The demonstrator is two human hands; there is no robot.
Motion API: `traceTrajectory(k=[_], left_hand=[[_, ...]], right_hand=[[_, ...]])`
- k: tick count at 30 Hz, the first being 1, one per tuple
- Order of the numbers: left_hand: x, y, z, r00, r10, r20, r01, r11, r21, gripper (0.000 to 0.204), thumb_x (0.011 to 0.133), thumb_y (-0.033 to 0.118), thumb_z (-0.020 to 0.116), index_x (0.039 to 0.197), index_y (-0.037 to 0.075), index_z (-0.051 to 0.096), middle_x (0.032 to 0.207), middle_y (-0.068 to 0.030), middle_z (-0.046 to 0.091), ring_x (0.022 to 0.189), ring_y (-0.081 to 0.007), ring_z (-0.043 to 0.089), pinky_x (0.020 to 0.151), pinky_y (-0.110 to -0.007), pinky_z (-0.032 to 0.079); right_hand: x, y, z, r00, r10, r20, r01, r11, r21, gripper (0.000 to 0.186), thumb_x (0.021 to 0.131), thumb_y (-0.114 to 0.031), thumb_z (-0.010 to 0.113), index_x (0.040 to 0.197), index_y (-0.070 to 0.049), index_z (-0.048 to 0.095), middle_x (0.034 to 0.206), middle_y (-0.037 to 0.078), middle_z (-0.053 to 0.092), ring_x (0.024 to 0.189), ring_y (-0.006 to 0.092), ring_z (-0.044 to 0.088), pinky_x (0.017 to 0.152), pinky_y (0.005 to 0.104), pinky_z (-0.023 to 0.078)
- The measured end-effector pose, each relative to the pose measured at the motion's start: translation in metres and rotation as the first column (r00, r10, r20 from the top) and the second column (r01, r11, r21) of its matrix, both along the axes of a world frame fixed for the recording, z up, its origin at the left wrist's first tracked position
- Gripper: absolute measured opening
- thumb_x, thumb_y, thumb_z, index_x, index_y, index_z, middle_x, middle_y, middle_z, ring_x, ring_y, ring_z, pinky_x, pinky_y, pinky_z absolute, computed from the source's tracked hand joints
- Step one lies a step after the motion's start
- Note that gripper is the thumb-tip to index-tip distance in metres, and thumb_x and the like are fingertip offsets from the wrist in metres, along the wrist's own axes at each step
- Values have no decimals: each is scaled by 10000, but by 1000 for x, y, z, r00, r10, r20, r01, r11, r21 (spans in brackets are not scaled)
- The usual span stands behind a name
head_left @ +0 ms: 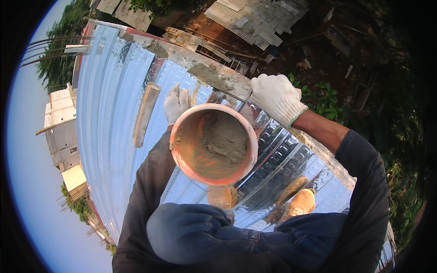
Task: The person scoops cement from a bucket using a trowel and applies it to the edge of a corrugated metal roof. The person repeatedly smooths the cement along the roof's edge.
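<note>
An orange bucket (182, 157) with wet grey mortar (227, 142) inside stands in front of me, above my knees. My left hand (175, 104), in a white knit glove, is just past the bucket's left rim, over the metal sheeting. Its fingers are stretched out and apart, and the bucket hides part of the wrist. My right hand (276, 98), gloved the same way, is closed in a fist at the wall's top edge, right of the bucket. What it grips, if anything, is hidden. Beside it runs the concrete wall top (214, 75), with patches of fresh mortar.
Shiny corrugated metal sheeting (107, 86) lies under me, and my tan boots (301, 203) rest on it. A wooden strip (146, 113) lies left of my left hand. Beyond the wall the ground drops to a lower rusty roof (257, 20). Rebar (54, 52) juts out far left.
</note>
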State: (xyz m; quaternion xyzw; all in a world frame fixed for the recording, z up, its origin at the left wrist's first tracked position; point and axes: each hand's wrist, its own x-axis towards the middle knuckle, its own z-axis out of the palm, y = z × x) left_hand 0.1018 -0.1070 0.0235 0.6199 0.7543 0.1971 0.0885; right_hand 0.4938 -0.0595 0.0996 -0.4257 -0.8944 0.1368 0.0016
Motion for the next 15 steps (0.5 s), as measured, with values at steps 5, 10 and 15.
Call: traceTrajectory(k=[5, 10, 15], left_hand=[[-16, -3, -8, 993, -29, -118, 33, 999, 35, 571, 1101, 461, 610, 1460, 29, 713, 1285, -277, 769, 1176, -479, 728, 1033, -569, 558], [-41, -4, -16, 937, -159, -312, 172, 985, 13, 626, 1120, 507, 577, 1506, 22, 659, 1362, -277, 724, 1258, -458, 689, 1088, -562, 537], [-10, -14, -12, 989, -102, -108, 104, 995, 11, 686, 1128, 550, 545, 1545, 8, 602, 1422, -274, 675, 1324, -445, 640, 1138, -558, 505]], right_hand=[[19, -13, 29, 996, -35, 82, 39, 998, -49, 236, 918, -169, 813, 1088, -18, 748, 982, 171, 794, 908, 330, 846, 761, 427, 665], [53, -24, 67, 983, -182, 5, 180, 968, -172, 319, 1026, -350, 799, 1040, -35, 753, 955, 170, 775, 870, 364, 816, 759, 485, 646], [113, -44, 91, 939, -332, 85, 342, 889, -305, 408, 1014, -454, 825, 1099, -56, 795, 976, 164, 805, 894, 342, 805, 807, 471, 629]])
